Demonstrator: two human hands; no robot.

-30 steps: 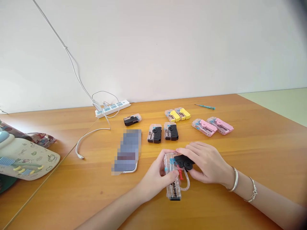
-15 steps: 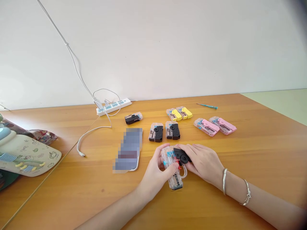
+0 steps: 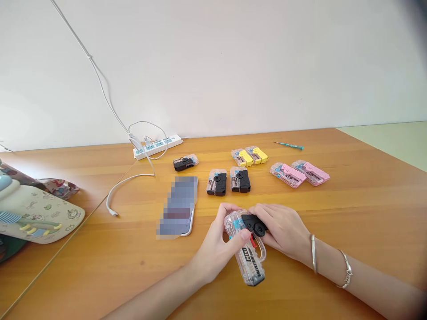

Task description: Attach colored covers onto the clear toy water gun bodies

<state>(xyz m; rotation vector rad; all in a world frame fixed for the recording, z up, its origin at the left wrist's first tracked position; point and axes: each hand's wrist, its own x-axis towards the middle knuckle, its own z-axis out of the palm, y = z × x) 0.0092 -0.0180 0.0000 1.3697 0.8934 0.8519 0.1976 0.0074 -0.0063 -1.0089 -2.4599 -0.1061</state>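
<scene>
Between my hands is a toy water gun (image 3: pixel 247 262) with a clear body, blue and red inner parts, and "MINI WATER" lettering. My left hand (image 3: pixel 220 249) wraps around the clear body, thumb lying across its upper face. On the other side, my right hand (image 3: pixel 283 229) grips the black folding part, which has a round pivot. This black part sits at an angle to the body, and a clear trigger guard loop shows below it. Fingertips of both hands are partly hidden behind the toy.
Black folded water guns (image 3: pixel 240 180), yellow ones (image 3: pixel 256 155) and pink ones (image 3: pixel 289 175) lie beyond my hands. A phone (image 3: pixel 176 209) is left of them. A screwdriver (image 3: pixel 290 145), power strip (image 3: pixel 158 146), white cable (image 3: pixel 128 180) and patterned bottle (image 3: pixel 43 213) are further off.
The water gun's clear body has swung its lower end toward me and to the right, showing more lettering. Both hands keep their hold and have shifted slightly.
</scene>
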